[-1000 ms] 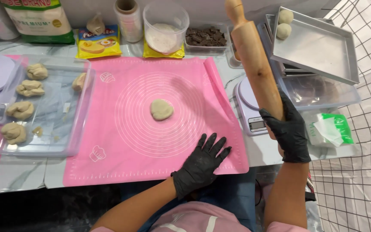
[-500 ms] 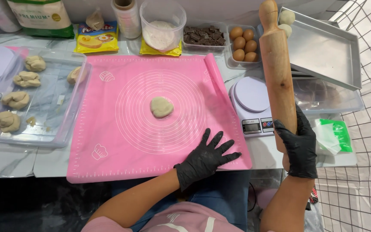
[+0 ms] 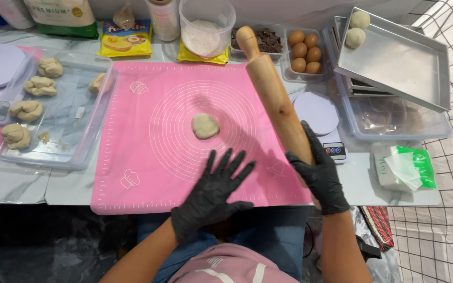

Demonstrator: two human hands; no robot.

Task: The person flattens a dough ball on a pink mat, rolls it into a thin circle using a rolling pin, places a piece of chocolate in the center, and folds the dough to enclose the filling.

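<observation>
My right hand (image 3: 318, 175), in a black glove, is closed around the lower end of the wooden rolling pin (image 3: 273, 91). The pin is raised off the surface and slants away from me, its far knob above the tray of chocolate pieces (image 3: 264, 37). My left hand (image 3: 217, 189), also gloved, lies flat and palm down on the pink mat (image 3: 148, 157), fingers spread wide, holding nothing.

The dough ball (image 3: 205, 126) sits on the mat inside the printed circles, just beyond the fingertips of my left hand and not touched by either hand. It is left of the rolling pin and apart from it.

To the left of the mat stands a clear plastic tray (image 3: 79, 152) with several knotted dough pieces (image 3: 26, 110) in it. Beyond the mat stand a tub of flour (image 3: 205, 26) and a tray of eggs (image 3: 304, 51). To the right, a kitchen scale (image 3: 321, 118) sits just beside the mat, and a metal baking pan (image 3: 394, 60) holds two dough balls (image 3: 356, 29) in its far corner.
</observation>
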